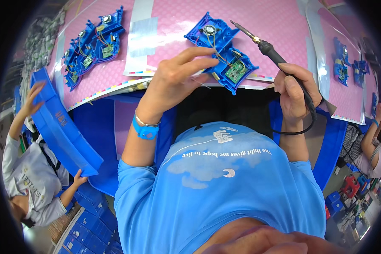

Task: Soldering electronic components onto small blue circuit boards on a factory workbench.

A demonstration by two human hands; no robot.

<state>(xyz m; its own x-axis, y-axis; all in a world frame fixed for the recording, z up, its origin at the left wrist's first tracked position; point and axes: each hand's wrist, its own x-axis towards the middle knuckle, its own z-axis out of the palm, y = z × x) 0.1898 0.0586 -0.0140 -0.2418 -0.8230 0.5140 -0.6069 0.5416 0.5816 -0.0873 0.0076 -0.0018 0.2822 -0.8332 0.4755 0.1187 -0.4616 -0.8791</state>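
Observation:
My right hand [297,91] grips a soldering iron [273,53] by its black handle, its metal tip pointing up and left past the top of the housing. The cord loops down below my wrist. My left hand [175,78] reaches to the left side of an opened blue plastic housing [218,36], index and middle fingers stretched toward its wires. A thin silvery wire [203,84] sticks out by my left thumb and appears to be held there. In the housing's upper half sits a round speaker [209,30]; thin wires run to a green circuit board [236,71] in the lower half.
Several similar opened housings [86,59] lie together at the left of the pink-covered table [173,31]; others [342,63] lie at the right. At left, another person [40,169] holds a blue bin [65,122]. A person's arm [370,135] shows at the far right.

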